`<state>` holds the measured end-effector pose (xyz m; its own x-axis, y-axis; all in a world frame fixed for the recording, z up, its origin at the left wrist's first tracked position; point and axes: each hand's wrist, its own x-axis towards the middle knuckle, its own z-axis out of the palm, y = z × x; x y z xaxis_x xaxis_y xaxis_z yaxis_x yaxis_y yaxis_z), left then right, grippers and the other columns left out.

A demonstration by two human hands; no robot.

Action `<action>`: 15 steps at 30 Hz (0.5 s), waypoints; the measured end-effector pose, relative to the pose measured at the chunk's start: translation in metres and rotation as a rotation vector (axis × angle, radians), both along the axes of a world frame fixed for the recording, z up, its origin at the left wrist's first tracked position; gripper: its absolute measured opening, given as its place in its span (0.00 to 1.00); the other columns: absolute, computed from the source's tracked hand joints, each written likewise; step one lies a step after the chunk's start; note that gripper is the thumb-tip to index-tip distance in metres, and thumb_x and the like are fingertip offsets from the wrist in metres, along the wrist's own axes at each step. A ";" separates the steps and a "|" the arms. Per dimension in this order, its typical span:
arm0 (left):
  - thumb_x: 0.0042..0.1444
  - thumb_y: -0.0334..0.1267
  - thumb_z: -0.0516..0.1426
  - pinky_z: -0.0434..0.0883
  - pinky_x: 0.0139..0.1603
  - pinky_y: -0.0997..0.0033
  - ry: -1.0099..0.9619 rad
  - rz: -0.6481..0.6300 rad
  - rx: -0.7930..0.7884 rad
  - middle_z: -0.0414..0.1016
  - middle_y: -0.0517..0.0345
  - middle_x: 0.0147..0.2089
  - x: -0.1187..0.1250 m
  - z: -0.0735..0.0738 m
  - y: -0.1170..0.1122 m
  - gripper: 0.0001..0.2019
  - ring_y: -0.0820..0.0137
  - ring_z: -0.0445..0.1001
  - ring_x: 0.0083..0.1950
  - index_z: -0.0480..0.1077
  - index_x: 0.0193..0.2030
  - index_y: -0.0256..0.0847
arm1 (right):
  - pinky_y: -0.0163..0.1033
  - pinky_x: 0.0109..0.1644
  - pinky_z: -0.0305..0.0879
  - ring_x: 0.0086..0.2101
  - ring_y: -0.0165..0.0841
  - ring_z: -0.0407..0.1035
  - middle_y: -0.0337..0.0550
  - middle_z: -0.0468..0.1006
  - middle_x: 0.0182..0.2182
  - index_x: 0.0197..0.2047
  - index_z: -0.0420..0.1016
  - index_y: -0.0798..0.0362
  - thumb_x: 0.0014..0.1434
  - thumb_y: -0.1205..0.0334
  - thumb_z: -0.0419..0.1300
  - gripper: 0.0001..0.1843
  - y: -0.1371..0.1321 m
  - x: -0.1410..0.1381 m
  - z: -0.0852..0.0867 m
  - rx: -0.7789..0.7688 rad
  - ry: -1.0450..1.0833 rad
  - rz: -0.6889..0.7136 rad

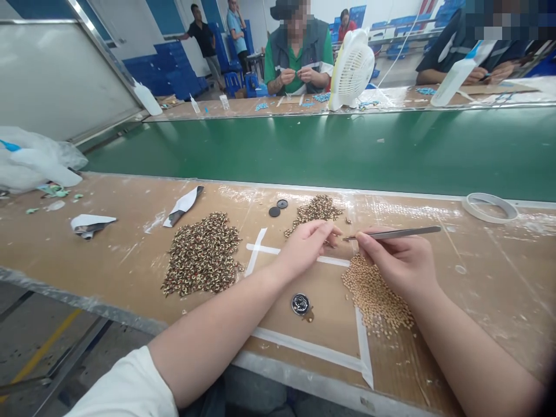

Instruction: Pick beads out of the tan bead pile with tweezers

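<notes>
My right hand (397, 258) grips a pair of metal tweezers (406, 233), their tips pointing left toward my other hand. My left hand (310, 243) is closed in a pinch just in front of the far pile of small ring-like parts (319, 209); whatever is between its fingertips is too small to make out. Under and beside my right hand spreads a heap of small tan beads (377, 295). A small round black tin of dark, shiny stuff (300, 304) sits between my forearms, with a brown smear beside it. Left of my arm lies a larger pile of dark-and-gold ring-like parts (202, 255).
White tape strips (310, 349) mark a square on the brown tabletop. Two black discs (274, 212) lie near the far pile, and a tape roll (490, 207) at right. Beyond runs a green conveyor belt (278, 150); a white fan (353, 69) and seated co-workers are across it.
</notes>
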<state>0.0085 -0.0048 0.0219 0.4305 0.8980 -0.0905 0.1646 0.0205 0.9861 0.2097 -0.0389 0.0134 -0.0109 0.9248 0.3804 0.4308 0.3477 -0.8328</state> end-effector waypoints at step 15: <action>0.61 0.39 0.57 0.63 0.32 0.66 1.554 0.065 0.412 0.76 0.48 0.42 -0.150 0.033 0.004 0.08 0.61 0.76 0.37 0.78 0.38 0.41 | 0.38 0.28 0.61 0.25 0.30 0.67 0.39 0.74 0.23 0.25 0.76 0.52 0.68 0.54 0.60 0.21 -0.010 -0.022 0.000 -0.163 0.054 0.354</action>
